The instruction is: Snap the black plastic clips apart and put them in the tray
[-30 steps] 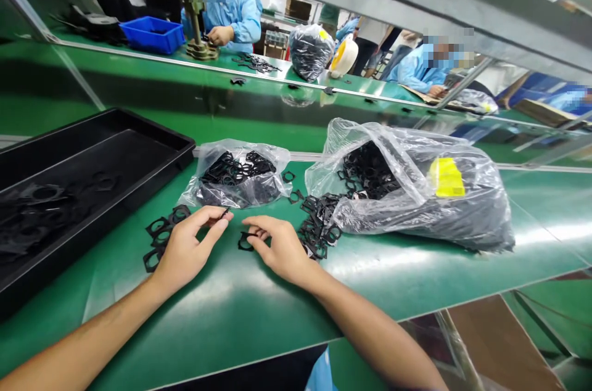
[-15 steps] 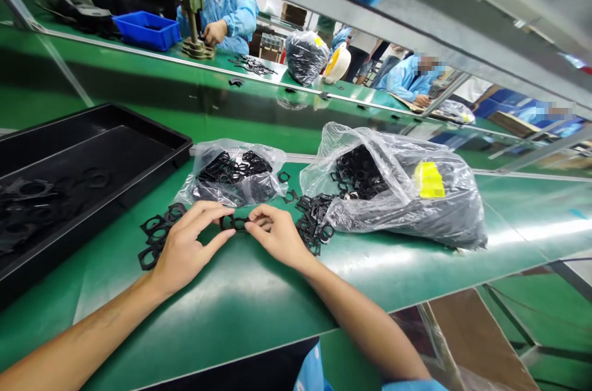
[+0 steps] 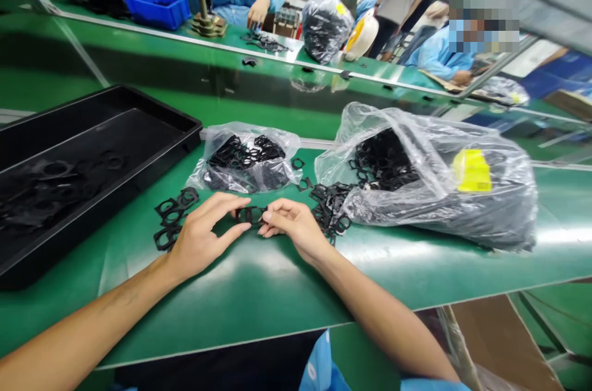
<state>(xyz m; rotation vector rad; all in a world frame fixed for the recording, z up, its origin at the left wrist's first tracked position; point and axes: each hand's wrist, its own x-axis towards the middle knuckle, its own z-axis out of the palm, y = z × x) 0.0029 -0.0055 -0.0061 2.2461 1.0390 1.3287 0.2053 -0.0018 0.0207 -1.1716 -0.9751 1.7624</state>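
My left hand (image 3: 203, 234) and my right hand (image 3: 293, 224) meet over the green table, and both pinch one small black plastic ring part (image 3: 248, 214) between their fingertips. A short row of the same black parts (image 3: 172, 218) lies just left of my left hand. More loose parts (image 3: 328, 209) spill beside my right hand from the mouth of a large clear bag (image 3: 430, 175) with a yellow label. A smaller clear bag (image 3: 247, 160) of parts lies right behind my hands.
A big black tray (image 3: 152, 153) with some parts in it stands at the left. Beyond a raised green belt (image 3: 185, 79), people in blue coats work at a blue bin (image 3: 155, 5), a press stand (image 3: 206, 15) and another dark bag (image 3: 326, 27).
My right hand lifted a black part from the table and brought it to my left hand; both hands now grip it together. The camera view has shifted slightly.
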